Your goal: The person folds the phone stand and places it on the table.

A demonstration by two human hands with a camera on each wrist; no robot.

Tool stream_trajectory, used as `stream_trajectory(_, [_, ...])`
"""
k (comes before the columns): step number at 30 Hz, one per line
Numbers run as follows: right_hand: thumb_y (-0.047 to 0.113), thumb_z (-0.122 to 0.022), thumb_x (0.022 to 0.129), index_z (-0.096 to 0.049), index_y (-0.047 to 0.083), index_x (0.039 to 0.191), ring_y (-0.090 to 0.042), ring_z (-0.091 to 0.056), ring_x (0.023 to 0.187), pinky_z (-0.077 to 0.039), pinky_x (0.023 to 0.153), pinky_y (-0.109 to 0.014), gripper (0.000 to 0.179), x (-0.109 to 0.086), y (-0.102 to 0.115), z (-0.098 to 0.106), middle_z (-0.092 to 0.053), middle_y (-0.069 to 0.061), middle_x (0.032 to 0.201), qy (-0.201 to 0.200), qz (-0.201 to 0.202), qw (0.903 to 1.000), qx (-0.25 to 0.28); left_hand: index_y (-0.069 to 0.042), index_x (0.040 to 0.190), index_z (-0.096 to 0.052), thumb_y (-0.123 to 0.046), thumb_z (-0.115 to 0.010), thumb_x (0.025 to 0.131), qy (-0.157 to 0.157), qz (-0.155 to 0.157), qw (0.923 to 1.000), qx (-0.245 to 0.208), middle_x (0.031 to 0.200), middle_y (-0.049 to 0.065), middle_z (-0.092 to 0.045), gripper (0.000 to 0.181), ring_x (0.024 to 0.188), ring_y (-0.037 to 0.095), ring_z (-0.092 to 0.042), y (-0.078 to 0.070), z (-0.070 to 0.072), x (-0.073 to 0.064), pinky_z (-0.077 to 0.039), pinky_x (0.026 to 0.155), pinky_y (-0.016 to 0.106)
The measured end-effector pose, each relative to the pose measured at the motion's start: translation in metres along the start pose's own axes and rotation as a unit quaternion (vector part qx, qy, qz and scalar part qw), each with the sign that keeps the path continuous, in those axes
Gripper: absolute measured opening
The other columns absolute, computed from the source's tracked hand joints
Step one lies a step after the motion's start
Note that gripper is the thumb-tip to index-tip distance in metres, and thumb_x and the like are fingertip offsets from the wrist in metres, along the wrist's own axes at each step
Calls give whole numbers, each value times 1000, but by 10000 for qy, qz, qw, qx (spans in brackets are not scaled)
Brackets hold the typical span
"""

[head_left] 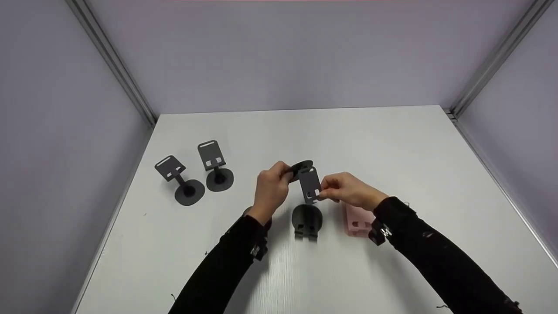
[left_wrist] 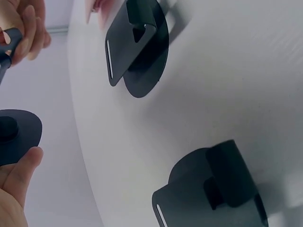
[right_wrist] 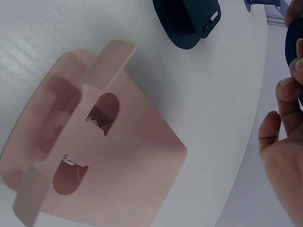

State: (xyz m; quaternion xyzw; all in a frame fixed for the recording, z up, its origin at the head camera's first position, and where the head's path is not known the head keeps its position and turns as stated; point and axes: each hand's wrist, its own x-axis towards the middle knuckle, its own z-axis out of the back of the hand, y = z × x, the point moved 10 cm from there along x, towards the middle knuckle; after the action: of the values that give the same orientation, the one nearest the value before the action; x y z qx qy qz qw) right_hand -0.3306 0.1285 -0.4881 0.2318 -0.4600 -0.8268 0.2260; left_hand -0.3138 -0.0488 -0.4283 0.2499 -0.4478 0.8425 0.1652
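Between my hands is a dark grey phone stand (head_left: 309, 185), lifted above the table and partly unfolded. My left hand (head_left: 271, 187) pinches its round base (left_wrist: 26, 135), which shows at the left edge of the left wrist view. With thumb and fingers, my right hand (head_left: 348, 188) pinches the plate's lower edge near the cutouts. Below the hands lies a folded dark stand (head_left: 307, 221). A second folded dark stand (left_wrist: 213, 189) appears in the left wrist view; the left wrist mostly hides it in the head view. A folded pink stand (right_wrist: 137, 151) lies under the right wrist.
Two unfolded dark stands, one at the far left (head_left: 188, 192) and one beside it (head_left: 219, 179), stand upright on the white table (head_left: 392, 144). Pale panels (head_left: 301, 56) enclose its back and sides.
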Motion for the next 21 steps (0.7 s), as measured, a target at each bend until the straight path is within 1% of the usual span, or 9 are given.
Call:
stream_trajectory(5, [19,-72,96,-69,5,94,-13,-49,68,-40,62,-25,15,0,2,-1,-64,4,77,-132,105,9998,-103,-1,83,-67,1,-71,89,148,407,9986,-312,65,8,-70,7,56,15,-59,5,-2,1,-45,54,26])
stream_trajectory(10, [16,-71,97,-68,2,93,-14,-52,70,-42,63,-24,14,1,3,-1,-71,-1,86,-353,230,9990,-155,2,86,-66,3,-68,91,373,769,9928,-844,68,14,-72,6,57,23,-68,7,-5,1,-50,52,23])
stream_trajectory(14, [10,-70,97,-67,-2,94,-13,-52,69,-41,61,-22,12,2,2,-2,-73,-13,90,-517,309,9980,-182,6,90,-67,3,-67,93,545,1065,9838,-1333,76,20,-74,5,64,28,-73,9,-9,0,-56,54,24])
stream_trajectory(17, [7,-67,98,-66,-5,95,-15,-52,70,-41,61,-21,12,4,1,-3,-74,-20,93,-582,340,9974,-268,7,92,-68,2,-66,94,643,1307,9758,-1634,79,21,-75,6,67,29,-74,11,-13,0,-59,56,27])
stream_trajectory(21, [6,-67,98,-66,-5,94,-16,-51,69,-40,61,-21,12,5,-2,-3,-73,-20,90,-677,404,9962,-380,9,95,-69,3,-66,95,760,1565,9648,-1972,80,23,-74,7,69,30,-74,13,-17,-1,-62,59,32])
